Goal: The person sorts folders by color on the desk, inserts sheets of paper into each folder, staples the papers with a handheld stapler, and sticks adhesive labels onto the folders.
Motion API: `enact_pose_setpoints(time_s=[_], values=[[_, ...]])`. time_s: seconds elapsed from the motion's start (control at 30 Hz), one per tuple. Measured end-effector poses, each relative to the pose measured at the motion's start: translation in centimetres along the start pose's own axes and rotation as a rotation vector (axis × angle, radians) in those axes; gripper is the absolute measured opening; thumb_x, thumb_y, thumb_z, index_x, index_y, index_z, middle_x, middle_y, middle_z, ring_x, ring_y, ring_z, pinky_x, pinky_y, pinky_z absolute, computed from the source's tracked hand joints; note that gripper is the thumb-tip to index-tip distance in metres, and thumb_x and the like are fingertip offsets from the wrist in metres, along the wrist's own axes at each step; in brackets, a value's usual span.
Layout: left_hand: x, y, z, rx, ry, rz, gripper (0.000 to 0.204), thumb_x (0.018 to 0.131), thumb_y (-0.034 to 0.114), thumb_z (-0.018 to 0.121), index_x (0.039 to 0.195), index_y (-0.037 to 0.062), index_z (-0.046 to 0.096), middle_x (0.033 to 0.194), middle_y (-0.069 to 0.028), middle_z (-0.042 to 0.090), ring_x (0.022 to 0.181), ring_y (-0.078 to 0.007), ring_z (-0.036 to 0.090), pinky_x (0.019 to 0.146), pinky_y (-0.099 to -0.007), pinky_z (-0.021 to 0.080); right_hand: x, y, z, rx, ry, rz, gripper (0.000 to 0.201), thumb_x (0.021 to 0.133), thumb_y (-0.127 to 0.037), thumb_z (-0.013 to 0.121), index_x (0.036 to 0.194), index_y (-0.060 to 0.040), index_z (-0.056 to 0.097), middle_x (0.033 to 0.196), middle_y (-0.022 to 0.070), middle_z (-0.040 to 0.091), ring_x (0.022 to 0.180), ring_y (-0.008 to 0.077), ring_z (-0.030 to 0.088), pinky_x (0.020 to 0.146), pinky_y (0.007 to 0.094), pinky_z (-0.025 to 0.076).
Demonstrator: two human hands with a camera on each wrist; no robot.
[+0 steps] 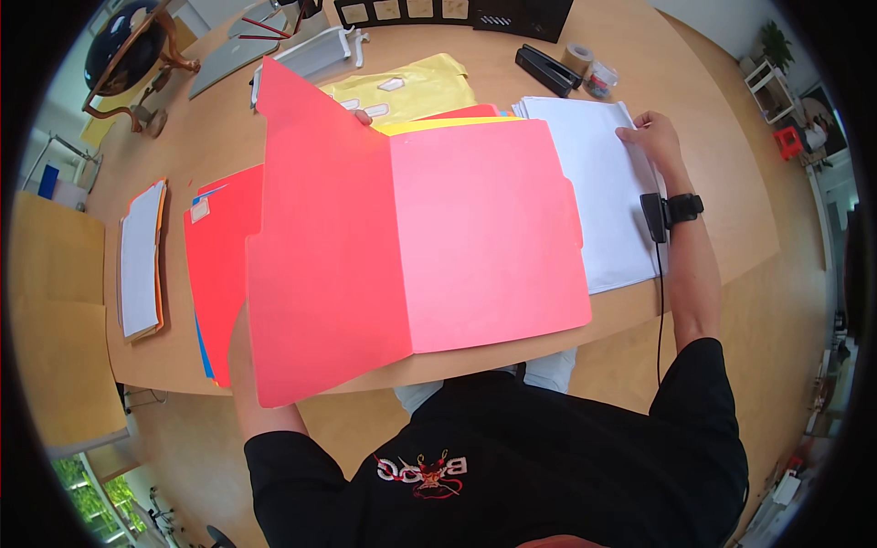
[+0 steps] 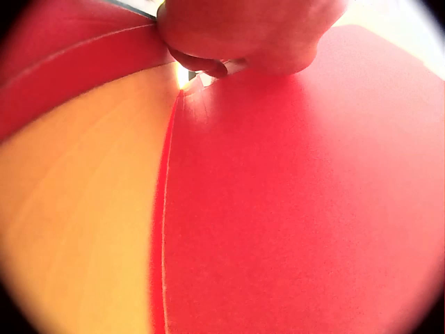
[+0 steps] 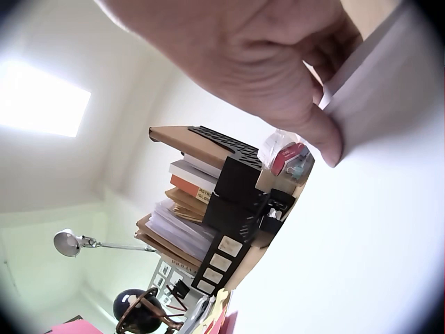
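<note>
A red file folder stands spread wide over the near part of the table, its left cover raised and tilted. My left hand is mostly hidden behind that cover, with only fingertips showing at the top near the fold. In the left wrist view the left hand curls its fingers at the folder's edge and grips it. Right of the folder lies a stack of white paper, partly covered by it. My right hand pinches the stack's upper right edge, thumb on top and fingers at the side.
More red folders and a paper-topped pile lie at the left. Behind stand a yellow envelope, a black stapler, a tape roll, a small clear container, a globe and a black organizer.
</note>
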State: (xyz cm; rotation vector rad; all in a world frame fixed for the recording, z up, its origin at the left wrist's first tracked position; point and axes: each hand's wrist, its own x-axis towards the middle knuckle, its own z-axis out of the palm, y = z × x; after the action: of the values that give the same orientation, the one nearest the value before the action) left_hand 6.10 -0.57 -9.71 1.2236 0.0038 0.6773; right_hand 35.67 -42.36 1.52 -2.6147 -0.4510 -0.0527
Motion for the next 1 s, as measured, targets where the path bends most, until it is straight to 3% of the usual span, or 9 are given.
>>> enact_pose_setpoints(time_s=[0.23,0.37,0.43,0.53,0.6,0.67,0.8,0.93,1.0], values=[[-0.1,0.4,0.6,0.011,0.016,-0.015,0.012,0.098,0.017,0.052,0.098,0.0055,0.055,0.093,-0.0039,0.059,0.091,-0.0134,0.056,0.085,-0.0269,0.046,-1.8,-1.0,-0.4,-0.091,0.097,-0.158,0.018,0.085,-0.019,0.071,0.090,-0.0027,0.070,0.080,0.0111,0.072,0.075,0.0223,0.069,0.072,0.0354,0.053],[-0.4,0.8,0.8,0.021,0.033,-0.021,0.012,0.098,0.017,0.052,0.098,0.0055,0.055,0.093,-0.0037,0.059,0.091,-0.0132,0.056,0.085,-0.0269,0.046,-1.2,-0.1,-0.3,-0.068,0.031,-0.239,0.022,0.090,-0.020,0.065,0.100,-0.0014,0.068,0.086,0.0140,0.071,0.080,0.0264,0.069,0.075,0.0360,0.053],[-0.4,1.0,1.0,0.026,0.038,-0.023,0.012,0.098,0.017,0.052,0.098,0.0056,0.055,0.093,-0.0036,0.059,0.091,-0.0131,0.056,0.086,-0.0269,0.046,-0.1,1.0,-0.2,-0.054,0.185,-0.304,0.027,0.093,-0.027,0.062,0.108,-0.0046,0.065,0.095,0.0157,0.072,0.086,0.0343,0.068,0.079,0.0410,0.053],[-0.6,1.4,0.8,0.037,0.052,-0.030,0.012,0.098,0.017,0.052,0.099,0.0057,0.055,0.093,-0.0035,0.059,0.091,-0.0129,0.056,0.086,-0.0269,0.045,-1.0,-2.5,-5.7,-0.064,0.349,-0.382,0.032,0.098,-0.030,0.057,0.117,-0.0050,0.061,0.103,0.0185,0.070,0.091,0.0352,0.068,0.083,0.0407,0.052],[-1.0,2.0,0.4,0.051,0.069,-0.033,0.012,0.098,0.018,0.052,0.099,0.0057,0.055,0.093,-0.0034,0.059,0.091,-0.0128,0.056,0.086,-0.0269,0.045,-1.8,-4.6,-9.6,-0.038,0.482,-0.501,0.034,0.102,-0.028,0.055,0.123,-0.0019,0.059,0.107,0.0150,0.070,0.099,0.0277,0.066,0.086,0.0368,0.051],[-1.7,2.5,-0.3,0.067,0.093,-0.038,0.012,0.099,0.018,0.052,0.099,0.0057,0.055,0.093,-0.0033,0.059,0.091,-0.0127,0.056,0.086,-0.0269,0.045,-2.0,-6.8,-13.7,0.017,0.469,-0.424,0.037,0.102,-0.029,0.057,0.125,0.0000,0.059,0.111,0.0103,0.070,0.103,0.0201,0.065,0.088,0.0314,0.050],[-2.1,3.3,-0.6,0.090,0.110,-0.050,0.012,0.099,0.018,0.053,0.099,0.0058,0.055,0.093,-0.0031,0.059,0.091,-0.0124,0.056,0.086,-0.0269,0.045,-1.8,-8.1,-18.5,0.511,0.241,-0.388,0.049,0.096,-0.034,0.067,0.130,0.0004,0.059,0.109,0.0066,0.070,0.093,0.0103,0.066,0.081,0.0226,0.051],[-2.1,3.7,0.1,0.094,0.112,-0.058,0.012,0.099,0.018,0.053,0.099,0.0059,0.055,0.093,-0.0029,0.059,0.091,-0.0122,0.056,0.086,-0.0269,0.045,-0.7,-7.9,-17.3,0.820,0.035,-0.338,0.045,0.094,-0.029,0.070,0.128,-0.0020,0.060,0.104,0.0043,0.070,0.087,0.0080,0.066,0.074,0.0194,0.050],[-2.0,4.0,0.2,0.099,0.119,-0.055,0.013,0.099,0.018,0.053,0.100,0.0059,0.055,0.093,-0.0028,0.059,0.091,-0.0121,0.056,0.086,-0.0269,0.045,-2.4,-9.7,-14.8,0.768,0.068,-0.290,0.035,0.096,-0.025,0.068,0.123,-0.0032,0.062,0.099,0.0035,0.070,0.083,0.0070,0.065,0.070,0.0195,0.050]])
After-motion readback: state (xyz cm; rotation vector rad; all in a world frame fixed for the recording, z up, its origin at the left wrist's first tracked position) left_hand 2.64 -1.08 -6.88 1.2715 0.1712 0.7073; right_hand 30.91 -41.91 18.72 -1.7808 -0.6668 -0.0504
